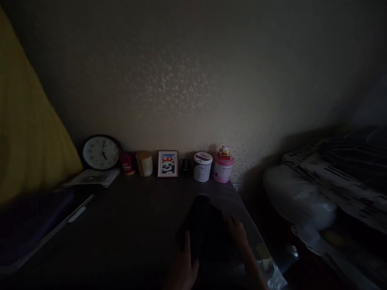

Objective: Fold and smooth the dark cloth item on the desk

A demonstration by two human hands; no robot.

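Observation:
A black item [201, 229], apparently folded cloth, lies on the dark tabletop in front of me. Its folds are hard to make out in the dim light. My left hand [184, 268] is at its near left edge, index finger stretched along it and thumb held apart. At the right edge my right hand [237, 231] has its fingers bent onto the black cloth, and their tips are lost in the dark.
Along the wall stand a round clock [101, 152], a pink jar [127, 163], a yellow canister [144, 164], a panda picture frame [168, 164], a white tub [202, 167] and a pink tub [223, 169] with a figurine. The table's right edge [252, 223] borders bulky bags [299, 197].

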